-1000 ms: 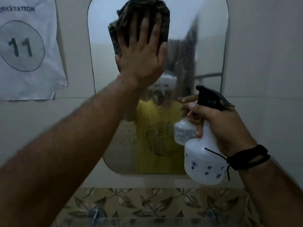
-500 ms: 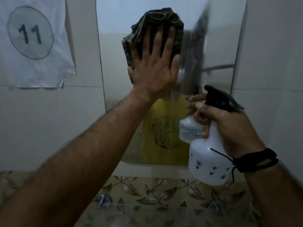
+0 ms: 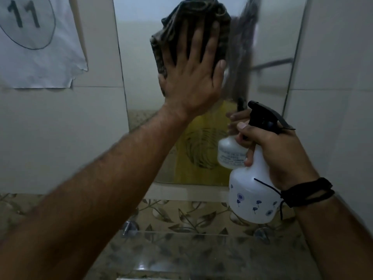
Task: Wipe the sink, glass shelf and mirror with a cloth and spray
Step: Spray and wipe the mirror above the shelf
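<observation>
Against the far wall, the mirror [image 3: 137,57] runs out of the picture at the top, so its upper edge is cut off, and much of its middle is covered by a forearm and hand. Its reflection is dim and smeared: a yellow shirt shows low in the glass, while the streaky dark shape to the right of the cloth is hard to make out. On the left, a paper sign [image 3: 40,47] with a circled 11 is cropped at the top and side. Near the bottom, the glass shelf [image 3: 201,251] is see-through and faint, with leaf-patterned tile [image 3: 181,215] showing behind it; the sink cannot be made out.

The left hand [image 3: 191,77] lies flat with fingers spread and straight, pressing a dark bunched cloth [image 3: 193,21] onto the upper middle of the mirror. Cloth folds stick out above and to the left of the fingers; the part under the palm is hidden.

Lower and to the right, nearer than the mirror, the right hand [image 3: 278,150] is wrapped round the neck of a white spray bottle [image 3: 254,197] with small blue flowers, one finger curled near the black trigger head [image 3: 266,116]. A black wrist band [image 3: 306,191] sits on that wrist. The bottle hangs just above the shelf level, apart from the cloth.
</observation>
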`<state>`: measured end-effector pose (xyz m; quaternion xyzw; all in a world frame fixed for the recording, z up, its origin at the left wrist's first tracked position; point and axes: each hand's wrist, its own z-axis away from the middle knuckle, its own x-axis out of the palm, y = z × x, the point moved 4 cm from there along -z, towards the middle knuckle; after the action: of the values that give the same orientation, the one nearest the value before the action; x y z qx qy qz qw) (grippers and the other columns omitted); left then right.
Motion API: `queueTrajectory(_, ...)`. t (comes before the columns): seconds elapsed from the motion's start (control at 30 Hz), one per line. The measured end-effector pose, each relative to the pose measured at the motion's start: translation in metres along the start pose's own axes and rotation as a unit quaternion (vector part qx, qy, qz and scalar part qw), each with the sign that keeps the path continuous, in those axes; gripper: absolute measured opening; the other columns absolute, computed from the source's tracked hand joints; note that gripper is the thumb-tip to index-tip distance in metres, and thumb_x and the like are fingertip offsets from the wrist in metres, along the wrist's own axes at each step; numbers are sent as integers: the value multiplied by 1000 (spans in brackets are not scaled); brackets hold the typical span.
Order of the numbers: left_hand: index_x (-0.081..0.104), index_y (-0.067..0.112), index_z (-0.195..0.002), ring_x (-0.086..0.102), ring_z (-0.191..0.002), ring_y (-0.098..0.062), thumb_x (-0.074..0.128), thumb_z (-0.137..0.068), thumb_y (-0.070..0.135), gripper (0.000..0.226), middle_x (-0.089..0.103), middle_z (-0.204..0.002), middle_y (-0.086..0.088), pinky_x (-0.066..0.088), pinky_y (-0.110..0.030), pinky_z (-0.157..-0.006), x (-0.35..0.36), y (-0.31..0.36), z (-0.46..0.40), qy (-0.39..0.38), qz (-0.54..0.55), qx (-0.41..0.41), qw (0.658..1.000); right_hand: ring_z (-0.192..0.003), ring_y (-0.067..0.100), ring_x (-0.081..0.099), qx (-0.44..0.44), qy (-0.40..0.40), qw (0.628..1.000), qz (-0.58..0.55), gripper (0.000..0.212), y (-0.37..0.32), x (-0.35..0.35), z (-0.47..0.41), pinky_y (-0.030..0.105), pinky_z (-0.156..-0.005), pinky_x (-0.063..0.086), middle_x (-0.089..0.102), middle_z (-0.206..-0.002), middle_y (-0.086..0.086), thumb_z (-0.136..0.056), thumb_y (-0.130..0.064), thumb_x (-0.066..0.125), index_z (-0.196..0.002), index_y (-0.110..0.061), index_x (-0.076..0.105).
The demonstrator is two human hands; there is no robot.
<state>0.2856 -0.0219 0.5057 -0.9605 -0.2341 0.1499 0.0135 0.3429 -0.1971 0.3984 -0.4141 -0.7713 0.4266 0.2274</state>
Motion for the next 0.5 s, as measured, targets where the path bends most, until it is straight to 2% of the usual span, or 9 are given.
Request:
queueTrajectory(0.1, 23, 20, -161, 15, -155, -33, 32, -103, 50, 65, 20, -167, -11, 12, -65, -119, 17, 18, 60, -4, 13, 27, 1000, -50, 32, 51, 19, 12, 1000, -1, 5, 7, -1, 4, 34, -55, 47, 71, -85, 17, -93, -20, 73, -94, -19, 78)
queueTrajectory(0.2, 23, 21, -161, 17, -153, -31, 35, -103, 50, 66, 22, -167, -9, 17, -66, -116, 29, 25, 105, -28, 19, 60, 998, -47, 31, 49, 30, 18, 999, -10, 8, 11, -2, 9, 36, -54, 47, 66, -78, 13, -93, -20, 73, -86, -17, 74)
queueTrajectory(0.33, 22, 23, -161, 14, -155, -31, 30, -103, 52, 65, 21, -168, -8, 11, -67, -118, 15, 16, 58, -22, 18, 44, 999, -51, 32, 51, 33, 28, 999, -17, 10, 10, -4, 14, 38, -57, 47, 69, -78, 11, -93, -19, 74, -83, -20, 76)
queueTrajectory(0.43, 21, 21, -161, 10, -155, -34, 27, -104, 51, 65, 17, -168, -11, 6, -65, -120, 4, 8, 22, -14, 15, 17, 1000, -46, 29, 51, 35, 24, 999, -5, 12, 10, -5, 16, 38, -59, 49, 70, -85, 20, -94, -19, 73, -82, -22, 76)
queueTrajectory(0.5, 22, 20, -161, 12, -155, -35, 29, -104, 50, 65, 18, -168, -12, 6, -64, -121, 8, 10, 33, 1, 21, 8, 1000, -46, 29, 52, 37, 26, 999, -3, 11, 12, -8, 17, 39, -59, 51, 70, -91, 23, -94, -20, 73, -83, -21, 76)
